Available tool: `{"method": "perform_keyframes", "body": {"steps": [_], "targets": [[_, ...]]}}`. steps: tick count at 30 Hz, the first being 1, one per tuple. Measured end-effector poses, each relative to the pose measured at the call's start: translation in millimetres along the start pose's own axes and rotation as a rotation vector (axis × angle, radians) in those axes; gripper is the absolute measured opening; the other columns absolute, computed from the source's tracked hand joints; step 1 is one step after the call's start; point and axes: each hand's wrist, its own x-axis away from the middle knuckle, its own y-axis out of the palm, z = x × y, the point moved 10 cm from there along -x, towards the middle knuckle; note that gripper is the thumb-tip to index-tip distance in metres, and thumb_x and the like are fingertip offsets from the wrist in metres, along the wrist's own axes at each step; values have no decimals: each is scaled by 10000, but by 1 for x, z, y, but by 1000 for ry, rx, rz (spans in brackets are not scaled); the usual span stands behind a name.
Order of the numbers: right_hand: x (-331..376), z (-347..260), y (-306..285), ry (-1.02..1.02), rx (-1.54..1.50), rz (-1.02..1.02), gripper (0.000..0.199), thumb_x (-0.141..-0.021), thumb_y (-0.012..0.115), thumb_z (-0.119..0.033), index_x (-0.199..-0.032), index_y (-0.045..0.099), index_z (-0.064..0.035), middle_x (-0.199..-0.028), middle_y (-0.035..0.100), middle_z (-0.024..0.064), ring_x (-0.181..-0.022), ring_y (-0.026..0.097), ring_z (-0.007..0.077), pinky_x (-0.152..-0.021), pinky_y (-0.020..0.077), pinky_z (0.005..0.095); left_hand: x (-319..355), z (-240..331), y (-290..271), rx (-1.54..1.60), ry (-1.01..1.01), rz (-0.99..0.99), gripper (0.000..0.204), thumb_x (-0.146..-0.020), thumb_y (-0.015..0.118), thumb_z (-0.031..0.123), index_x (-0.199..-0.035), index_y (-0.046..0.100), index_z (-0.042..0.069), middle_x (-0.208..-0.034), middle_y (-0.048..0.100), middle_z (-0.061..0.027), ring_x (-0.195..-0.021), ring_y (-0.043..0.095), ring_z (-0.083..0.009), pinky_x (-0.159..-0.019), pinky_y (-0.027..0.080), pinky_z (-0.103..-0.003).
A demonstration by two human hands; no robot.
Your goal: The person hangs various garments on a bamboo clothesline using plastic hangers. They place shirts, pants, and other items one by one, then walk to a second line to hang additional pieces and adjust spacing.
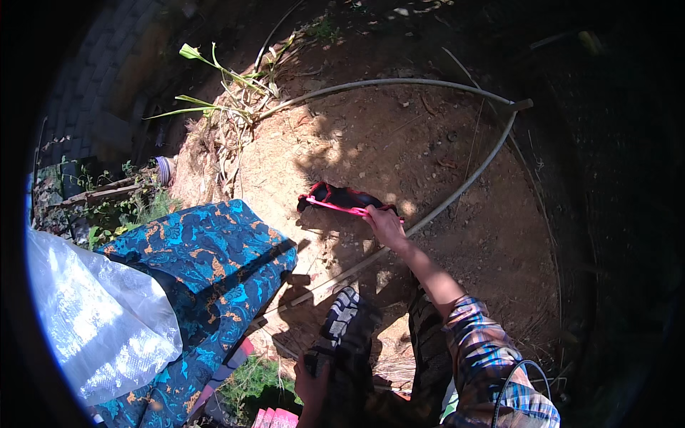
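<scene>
In the middle of the view, my right hand [383,221] reaches forward and is closed on the right end of a pink clothes hanger [335,207]. A black garment with red trim [357,197] hangs bunched along it, above the bare soil. Lower down, partly in shade, my left hand [312,389] is beside my dark leg and patterned shoe [343,314]. Its thumb and a finger look apart, with nothing visible held between them.
Pale poles [467,187] cross around the sunlit soil. On the left are a blue-patterned cloth [214,246] and a whitish plastic sheet [107,314]. Green-tipped stalks [246,100] stand at upper left. Pink ridged material [275,417] shows at the bottom.
</scene>
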Motion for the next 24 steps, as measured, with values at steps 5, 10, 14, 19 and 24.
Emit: {"method": "perform_keyframes", "body": {"steps": [5, 10, 14, 19, 24], "targets": [[91, -72, -179, 392, -332, 336, 226, -924, 484, -272, -1047, 566, -102, -661, 554, 194, -599, 569, 368, -516, 401, 428, 38, 42, -13, -135, 275, 33, 694, -741, 644, 484, -1258, 427, 75, -1231, 455, -230, -1074, 480, -406, -874, 400, -498], [195, -223, -264, 412, -456, 36, 178, -940, 436, -115, -1071, 488, -7, -795, 586, 111, -718, 569, 209, -675, 462, 331, 130, 178, -65, 825, 374, -364, 673, -857, 586, 401, -1353, 329, 25, -1382, 331, -205, -1288, 324, -268, -1042, 290, -354], [256, -354, -324, 66, -533, 107, 280, -899, 490, -97, -1154, 443, 9, -913, 587, 139, -779, 587, 198, -715, 462, 310, 173, 262, -182, 1005, 471, -262, 662, -863, 596, 324, -1385, 284, 62, -1320, 441, -142, -1179, 455, -213, -953, 388, -331], [257, -469, -398, -319, -367, -73, 340, -821, 624, -109, -1131, 542, 2, -1060, 591, 160, -859, 610, 241, -767, 471, 332, 224, 267, -319, 826, 778, -80, 317, -951, 407, 238, -1186, 502, 48, -941, 630, -221, -869, 631, -333, -742, 484, -399], [226, -581, -484, -760, 304, 256, 354, -775, 669, -223, -1087, 579, -84, -1108, 554, 97, -1079, 506, 237, -965, 322, 463, 268, 251, -429, 667, 900, 158, 226, -930, 448, 217, -1015, 569, 46, -743, 618, -185, -679, 607, -352, -600, 467, -406]]}}
